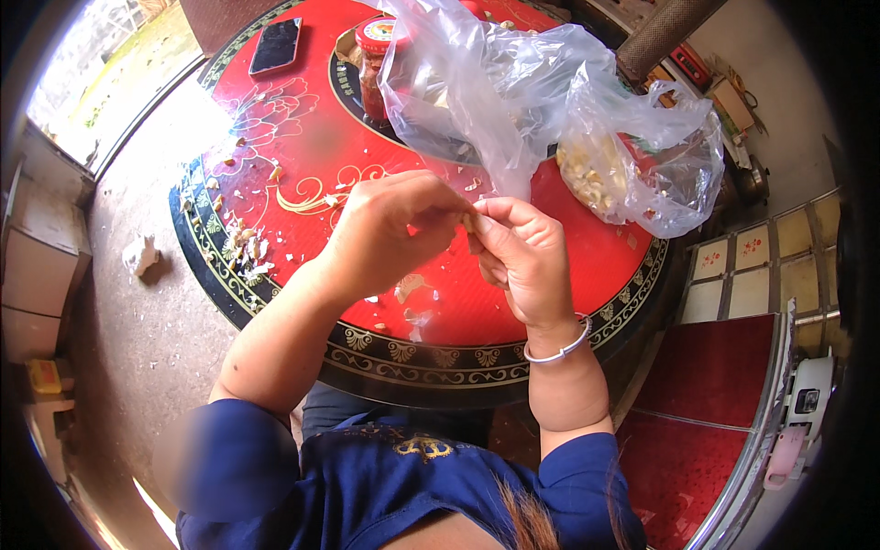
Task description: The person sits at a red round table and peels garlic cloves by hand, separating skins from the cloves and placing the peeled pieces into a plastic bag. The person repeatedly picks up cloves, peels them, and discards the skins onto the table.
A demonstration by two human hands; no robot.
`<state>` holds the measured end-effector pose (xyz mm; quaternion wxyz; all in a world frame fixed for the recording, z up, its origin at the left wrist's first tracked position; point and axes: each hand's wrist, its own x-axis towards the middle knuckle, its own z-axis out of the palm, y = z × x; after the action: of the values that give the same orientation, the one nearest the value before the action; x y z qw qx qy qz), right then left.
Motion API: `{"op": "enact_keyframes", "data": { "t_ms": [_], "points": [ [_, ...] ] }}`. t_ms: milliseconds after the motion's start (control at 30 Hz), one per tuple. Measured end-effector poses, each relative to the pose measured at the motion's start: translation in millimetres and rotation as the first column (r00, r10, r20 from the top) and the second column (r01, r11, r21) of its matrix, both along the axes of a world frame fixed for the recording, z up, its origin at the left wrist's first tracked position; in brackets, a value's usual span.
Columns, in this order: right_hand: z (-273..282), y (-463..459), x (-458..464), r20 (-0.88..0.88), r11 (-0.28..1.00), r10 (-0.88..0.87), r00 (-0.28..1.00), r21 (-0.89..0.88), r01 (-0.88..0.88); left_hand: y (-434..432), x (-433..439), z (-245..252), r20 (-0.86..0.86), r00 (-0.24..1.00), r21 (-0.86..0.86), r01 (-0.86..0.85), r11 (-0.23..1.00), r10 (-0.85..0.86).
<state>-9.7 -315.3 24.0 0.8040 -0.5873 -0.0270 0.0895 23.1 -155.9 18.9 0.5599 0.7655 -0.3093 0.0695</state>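
Observation:
My left hand (392,230) and my right hand (526,254) meet over the front of a round red table (474,309). Pinched between their fingertips is a small yellowish-brown piece, apparently a garlic clove (470,223), mostly covered by the fingers. A bangle circles my right wrist. Beyond that hand, on the right, a clear plastic bag (680,172) holds many pale peeled garlic cloves (595,179). Left of my left forearm lies a scatter of garlic skins and cloves (247,247). More loose skin (417,322) rests below my hands.
A larger crumpled plastic bag (474,89) spreads across the table's far middle, against a red-lidded glass jar (373,75). Farther left lies a phone (276,45). A whitish clump (141,256) sits on the floor. At right stands a red-panelled cabinet (708,385).

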Motion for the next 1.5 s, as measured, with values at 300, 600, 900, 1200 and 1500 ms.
{"op": "enact_keyframes", "data": {
  "t_ms": [300, 600, 900, 1200, 1500],
  "points": [
    [3, -2, 3, -0.082, 0.981, -0.006, 0.997, 0.191, 0.021, -1, 4, -3, 0.086, 0.996, -0.144, -0.015, 0.989, 0.027],
    [1, -1, 3, -0.021, 0.99, -0.033, 0.999, 0.136, 0.036, -8, -2, -2, 0.155, 0.98, -0.047, -0.118, 0.992, 0.124],
    [-1, 1, 4, -0.031, 0.997, -0.004, 1.0, 0.075, 0.006, -6, 1, -5, 0.316, 0.937, -0.024, -0.148, 0.989, 0.148],
    [-2, 0, 8, -0.168, 0.961, 0.076, 0.983, 0.274, -0.028, -4, 0, -6, 0.134, 0.947, 0.011, -0.296, 0.955, 0.292],
    [-4, -5, 10, -0.119, 0.916, 0.056, 0.991, 0.4, -0.004, -13, -7, -6, 0.0, 0.99, -0.145, -0.14, 0.98, 0.141]
  ]
}}
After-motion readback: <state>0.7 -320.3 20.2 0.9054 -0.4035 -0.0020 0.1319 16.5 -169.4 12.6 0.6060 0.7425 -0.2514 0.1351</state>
